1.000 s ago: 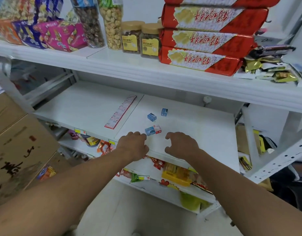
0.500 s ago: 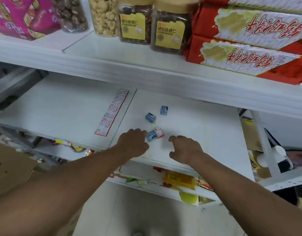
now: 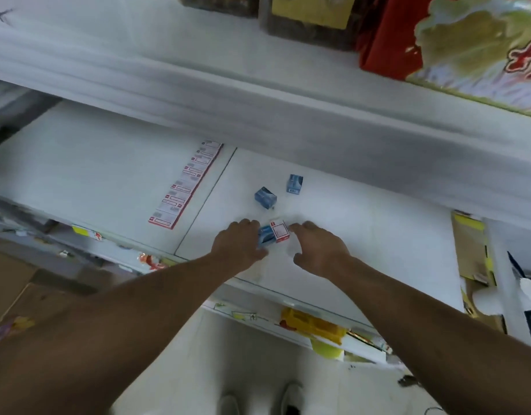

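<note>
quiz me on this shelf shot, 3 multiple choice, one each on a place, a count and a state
1. The label strip lies: A) left of the front box B) right of it C) on top of it
2. Count of blue boxes behind the front box: A) one B) two C) five
3. The front box is: A) lifted B) on the shelf between left hand and right hand C) in a jar
1 A, strip left of the seam; 2 B, two sit farther back; 3 B, a hand on each side.
</note>
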The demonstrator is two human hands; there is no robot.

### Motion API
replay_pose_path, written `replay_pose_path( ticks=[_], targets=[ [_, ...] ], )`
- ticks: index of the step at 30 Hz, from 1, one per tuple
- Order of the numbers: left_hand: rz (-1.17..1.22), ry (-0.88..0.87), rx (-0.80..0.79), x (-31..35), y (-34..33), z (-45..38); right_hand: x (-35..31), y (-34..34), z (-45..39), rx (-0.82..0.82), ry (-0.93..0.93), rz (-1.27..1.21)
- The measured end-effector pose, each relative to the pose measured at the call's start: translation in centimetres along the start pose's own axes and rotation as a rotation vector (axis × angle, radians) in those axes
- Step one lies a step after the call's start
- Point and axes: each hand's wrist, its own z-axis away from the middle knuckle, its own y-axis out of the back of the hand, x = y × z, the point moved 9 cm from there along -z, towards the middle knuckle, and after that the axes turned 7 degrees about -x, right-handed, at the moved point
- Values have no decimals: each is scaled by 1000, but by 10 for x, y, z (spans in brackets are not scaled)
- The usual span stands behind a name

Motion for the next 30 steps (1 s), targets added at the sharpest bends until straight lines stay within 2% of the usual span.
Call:
replay_pose_path(
  ticks=[3, 9, 14, 19, 23, 27, 30],
  targets=[
    [119, 39, 39, -6, -8, -12, -1, 2, -23, 17, 36, 27],
    [105, 26, 99, -13, -12, -18, -4, 1, -54, 38, 115, 67],
    [130, 36, 134, -35, 5, -2, -14, 7, -59, 32, 301, 236],
    [58, 45, 161, -47, 16, 9, -29, 5, -66, -6, 499, 363],
    [29, 49, 190, -46, 13, 10, -39, -5, -71, -10, 614, 405],
    [35, 44, 201, -47, 8, 12, -36, -12, -70, -44, 630, 423],
    [47, 42, 205, -48, 8, 15, -27, -7, -64, 12, 562, 437]
  ],
)
